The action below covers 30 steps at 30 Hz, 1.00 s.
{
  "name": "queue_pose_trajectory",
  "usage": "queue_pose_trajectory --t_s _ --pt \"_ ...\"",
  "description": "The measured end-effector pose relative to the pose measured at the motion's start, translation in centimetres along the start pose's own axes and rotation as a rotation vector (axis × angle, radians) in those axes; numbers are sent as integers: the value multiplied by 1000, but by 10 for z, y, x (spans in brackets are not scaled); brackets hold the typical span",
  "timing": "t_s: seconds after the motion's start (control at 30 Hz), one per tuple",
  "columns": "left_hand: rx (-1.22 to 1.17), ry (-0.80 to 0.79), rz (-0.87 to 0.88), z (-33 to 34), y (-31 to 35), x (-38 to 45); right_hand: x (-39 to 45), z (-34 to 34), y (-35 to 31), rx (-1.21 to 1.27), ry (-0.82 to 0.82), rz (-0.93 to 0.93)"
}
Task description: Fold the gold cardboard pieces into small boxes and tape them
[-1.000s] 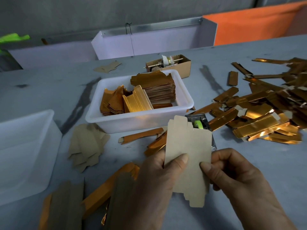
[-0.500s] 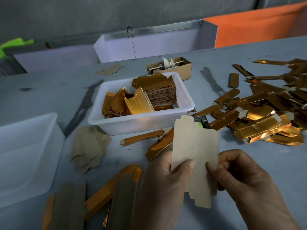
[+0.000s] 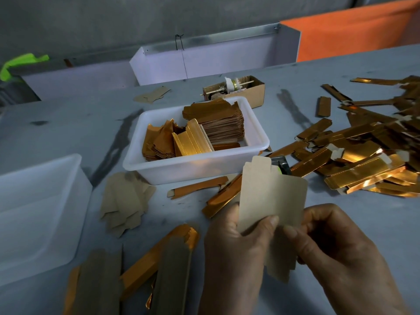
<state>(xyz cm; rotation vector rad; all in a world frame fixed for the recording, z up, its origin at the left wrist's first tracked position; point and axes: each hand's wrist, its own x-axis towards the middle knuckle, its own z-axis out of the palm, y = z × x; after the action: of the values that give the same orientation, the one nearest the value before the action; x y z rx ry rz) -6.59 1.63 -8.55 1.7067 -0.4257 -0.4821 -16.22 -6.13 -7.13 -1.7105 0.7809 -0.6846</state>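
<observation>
Flat cardboard blank upright above table, kraft side showing; left hand thumb pinching lower edge; right hand pinching right edge; light, stiff, likely creases easily; hold near score lines.

Dim, flat light. Glare on the gold strips at right. Wide-angle bend w/ soft blur toward the frame edges.

plain tan card, shiny gold folded strips, a white tub, grey table, orange panel.
</observation>
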Motion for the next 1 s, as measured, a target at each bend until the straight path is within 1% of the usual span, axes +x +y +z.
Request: queue_pose_trajectory --t_s 0.13,0.3,0.4,0.47,0.5,0.57,0.63,0.7,0.77,0.83,1.0 --pt "-15 -23 -3 0 -2 1 -2 3 -4 39 -18 -83" --pt "-51 -221 -72 -3 4 -4 0 6 -4 94 -72 -45" --pt "-128 -359 -157 -8 1 -2 4 3 -2 113 -64 35" --pt "-152 -465 -207 -11 0 -1 8 2 1 50 -81 97" --pt "-141 -500 -191 -12 -2 -2 9 2 3 2 -77 111" --pt "-111 -505 -150 -12 -6 -2 12 1 4 -68 -54 108" --pt "-109 -513 -150 -12 -7 0 14 -3 4 -70 -83 122" --pt "-136 -540 -166 -13 -8 2 16 -9 3 78 -177 173" --pt "-157 -565 -195 -15 -7 3 18 -13 1 239 -224 206" --pt "-153 -585 -189 -14 -6 1 20 -15 -1 297 -234 223" --pt "-70 -539 -115 -15 -5 -1 25 -11 2 386 -185 245"
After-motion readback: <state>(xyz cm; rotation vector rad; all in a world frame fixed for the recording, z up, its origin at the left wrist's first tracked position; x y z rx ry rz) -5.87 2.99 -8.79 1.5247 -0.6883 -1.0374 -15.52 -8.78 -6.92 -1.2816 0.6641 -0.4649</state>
